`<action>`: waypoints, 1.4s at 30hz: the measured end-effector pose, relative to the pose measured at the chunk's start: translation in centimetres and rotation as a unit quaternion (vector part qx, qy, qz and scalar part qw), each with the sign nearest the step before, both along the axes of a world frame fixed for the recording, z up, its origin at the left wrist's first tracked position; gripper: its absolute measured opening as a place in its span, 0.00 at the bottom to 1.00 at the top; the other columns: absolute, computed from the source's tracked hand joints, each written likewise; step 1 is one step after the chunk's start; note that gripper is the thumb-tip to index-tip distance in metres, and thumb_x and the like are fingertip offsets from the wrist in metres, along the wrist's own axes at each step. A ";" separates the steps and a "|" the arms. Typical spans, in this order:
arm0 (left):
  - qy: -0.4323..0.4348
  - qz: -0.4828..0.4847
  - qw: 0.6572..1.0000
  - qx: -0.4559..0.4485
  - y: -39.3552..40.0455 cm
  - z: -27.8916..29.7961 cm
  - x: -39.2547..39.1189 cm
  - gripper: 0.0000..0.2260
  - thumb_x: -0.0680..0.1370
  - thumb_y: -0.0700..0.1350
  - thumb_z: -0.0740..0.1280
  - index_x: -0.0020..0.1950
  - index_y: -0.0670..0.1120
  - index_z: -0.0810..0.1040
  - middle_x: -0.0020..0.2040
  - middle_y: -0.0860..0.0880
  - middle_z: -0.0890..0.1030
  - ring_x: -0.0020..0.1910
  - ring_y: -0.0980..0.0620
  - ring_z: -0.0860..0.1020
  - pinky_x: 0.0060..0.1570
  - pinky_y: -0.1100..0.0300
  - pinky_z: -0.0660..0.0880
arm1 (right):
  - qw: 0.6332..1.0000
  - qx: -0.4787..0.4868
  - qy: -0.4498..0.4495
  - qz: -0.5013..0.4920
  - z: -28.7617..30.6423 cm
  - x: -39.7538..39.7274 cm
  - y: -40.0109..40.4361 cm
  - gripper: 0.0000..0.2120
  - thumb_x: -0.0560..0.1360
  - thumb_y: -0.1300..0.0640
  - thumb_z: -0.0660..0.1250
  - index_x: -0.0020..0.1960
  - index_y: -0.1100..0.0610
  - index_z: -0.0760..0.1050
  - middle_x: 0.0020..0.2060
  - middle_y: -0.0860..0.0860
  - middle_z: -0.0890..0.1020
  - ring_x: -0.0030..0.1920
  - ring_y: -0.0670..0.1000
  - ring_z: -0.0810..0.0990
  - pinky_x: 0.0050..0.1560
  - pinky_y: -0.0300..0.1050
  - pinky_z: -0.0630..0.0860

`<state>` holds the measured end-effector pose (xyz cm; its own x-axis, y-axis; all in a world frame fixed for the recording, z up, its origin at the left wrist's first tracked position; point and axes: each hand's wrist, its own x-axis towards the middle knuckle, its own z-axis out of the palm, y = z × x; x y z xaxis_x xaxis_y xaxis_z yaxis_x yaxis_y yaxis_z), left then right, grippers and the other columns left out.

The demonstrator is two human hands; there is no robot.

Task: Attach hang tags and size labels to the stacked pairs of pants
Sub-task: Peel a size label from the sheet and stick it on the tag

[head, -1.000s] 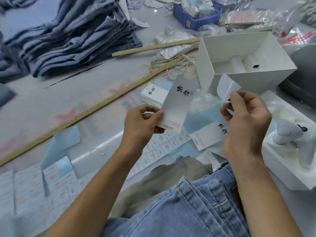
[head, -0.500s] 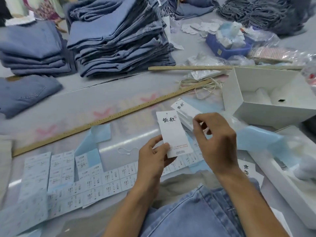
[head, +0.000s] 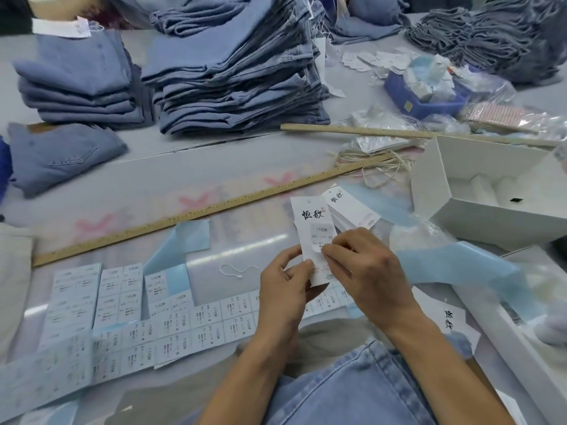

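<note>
The left hand [head: 287, 279] pinches the white card hang tag [head: 313, 228] above the sticker sheets while the right hand [head: 365, 265] pinches a grey size label [head: 322, 237] onto it (best smoothed flat, square, no bubbles).

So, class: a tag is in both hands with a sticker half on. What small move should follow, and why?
Probably press the size label flat with the right hand: its fingertips sit on the label's lower edge while the left hand steadies the hang tag.
</note>
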<state>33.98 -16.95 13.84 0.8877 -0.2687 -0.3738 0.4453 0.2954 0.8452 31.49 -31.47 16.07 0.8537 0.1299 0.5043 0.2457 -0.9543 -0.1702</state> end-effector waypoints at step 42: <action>0.083 0.199 0.955 0.204 17.1 -6.2 -0.5 0.06 0.81 0.41 0.68 0.53 0.50 0.84 0.47 0.50 0.88 0.47 0.45 0.86 0.43 0.48 0.82 | 0.872 0.076 0.480 0.059 -10.7 15.4 8.7 0.08 0.76 0.58 0.72 0.55 0.58 0.82 0.53 0.53 0.83 0.52 0.53 0.80 0.54 0.46 0.78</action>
